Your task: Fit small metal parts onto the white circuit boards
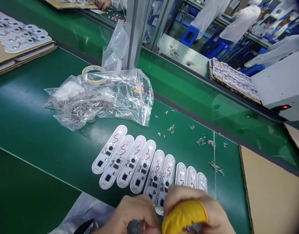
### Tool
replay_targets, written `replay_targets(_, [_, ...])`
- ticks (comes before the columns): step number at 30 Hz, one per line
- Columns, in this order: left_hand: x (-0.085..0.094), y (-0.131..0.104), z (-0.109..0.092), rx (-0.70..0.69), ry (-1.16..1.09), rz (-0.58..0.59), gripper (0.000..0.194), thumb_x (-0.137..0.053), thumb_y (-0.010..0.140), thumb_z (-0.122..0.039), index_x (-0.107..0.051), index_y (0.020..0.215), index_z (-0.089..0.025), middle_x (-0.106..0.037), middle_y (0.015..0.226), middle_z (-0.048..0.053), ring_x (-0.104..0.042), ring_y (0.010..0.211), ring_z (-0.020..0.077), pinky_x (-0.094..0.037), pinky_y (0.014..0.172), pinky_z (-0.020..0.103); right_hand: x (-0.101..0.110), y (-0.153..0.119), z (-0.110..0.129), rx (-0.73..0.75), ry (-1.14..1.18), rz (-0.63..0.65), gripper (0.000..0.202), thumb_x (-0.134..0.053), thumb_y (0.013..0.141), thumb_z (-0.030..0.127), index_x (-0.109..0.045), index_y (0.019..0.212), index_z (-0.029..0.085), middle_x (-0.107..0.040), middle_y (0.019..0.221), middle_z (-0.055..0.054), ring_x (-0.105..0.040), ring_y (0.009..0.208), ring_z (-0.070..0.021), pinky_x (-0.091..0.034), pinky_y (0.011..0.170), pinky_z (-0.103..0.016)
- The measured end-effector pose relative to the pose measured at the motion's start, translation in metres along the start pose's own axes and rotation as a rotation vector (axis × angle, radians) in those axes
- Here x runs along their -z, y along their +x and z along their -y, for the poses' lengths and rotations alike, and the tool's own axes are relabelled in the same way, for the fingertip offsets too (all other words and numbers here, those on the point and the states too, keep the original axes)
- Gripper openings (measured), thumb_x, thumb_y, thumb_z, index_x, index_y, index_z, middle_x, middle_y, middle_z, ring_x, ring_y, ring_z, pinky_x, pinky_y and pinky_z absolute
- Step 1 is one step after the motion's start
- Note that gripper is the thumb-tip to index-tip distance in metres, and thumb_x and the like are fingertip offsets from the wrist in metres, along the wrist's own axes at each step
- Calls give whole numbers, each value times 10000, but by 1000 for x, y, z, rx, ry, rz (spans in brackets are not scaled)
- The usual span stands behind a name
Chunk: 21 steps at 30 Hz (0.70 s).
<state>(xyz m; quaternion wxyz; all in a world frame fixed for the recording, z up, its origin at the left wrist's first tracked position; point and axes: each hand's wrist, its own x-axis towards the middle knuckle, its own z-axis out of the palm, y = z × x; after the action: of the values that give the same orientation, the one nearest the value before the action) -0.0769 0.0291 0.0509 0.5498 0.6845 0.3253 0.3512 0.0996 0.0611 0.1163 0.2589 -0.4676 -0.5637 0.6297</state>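
At the bottom edge of the head view, my left hand [137,211] is closed, its fingers curled around a dark grey rounded end [134,227] that is mostly hidden. Beside it, my right hand [212,211] is also closed. Yellow material [184,215] covers part of it, and a small greyish piece shows below; I cannot make out what it grips. Just beyond both hands lies a slanting row of several white oblong housings [125,174] with circuit boards, thin wires and round metal discs. My hands hide the near ends of those on the right.
Clear plastic bags [103,99] of small metal parts lie behind the row, with a tape roll [93,74]. Small clusters of metal parts [201,140] dot the green bench. Cardboard [273,185] lies right; stacked housings [30,37] sit left. A metal post [137,32] stands behind.
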Motion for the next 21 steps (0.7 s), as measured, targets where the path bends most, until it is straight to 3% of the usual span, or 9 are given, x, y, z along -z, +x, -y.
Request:
replay_targets(3, [16, 3, 0, -124, 298, -226, 393, -324, 1029, -345, -664, 899, -196, -713, 843, -1, -648, 816, 108, -537, 754, 221, 7, 30, -11, 52, -150, -139, 146, -736, 751, 380, -723, 708, 241, -648, 714, -28, -598, 626, -147, -490, 559, -257])
replay_targets(5, [23, 3, 7, -241, 616, -225, 248, -414, 1002, -207, -662, 1007, -196, -709, 1020, -20, -628, 995, 139, -486, 896, 277, 11, 50, -22, 56, -247, -179, 166, -712, 770, 388, -730, 716, 232, -668, 764, -39, -619, 702, -171, -502, 637, -297])
replay_targets(8, [27, 1, 21, -320, 892, -163, 288, -398, 966, -100, -655, 1062, -188, -676, 1140, -30, -579, 1113, 178, -387, 999, 348, 14, 68, -35, 46, -382, -173, 94, -686, 784, 301, -731, 738, 233, -684, 796, -41, -617, 774, -194, -487, 708, -335])
replay_targets(21, [28, 0, 26, -285, 893, -138, 355, -354, 946, -67, -664, 1050, -204, -665, 1169, -54, -562, 1130, 168, -309, 1042, 342, 17, 76, -34, -48, -502, -62, 112, -622, 775, 205, -728, 772, 241, -698, 862, -35, -617, 821, -196, -496, 711, -327])
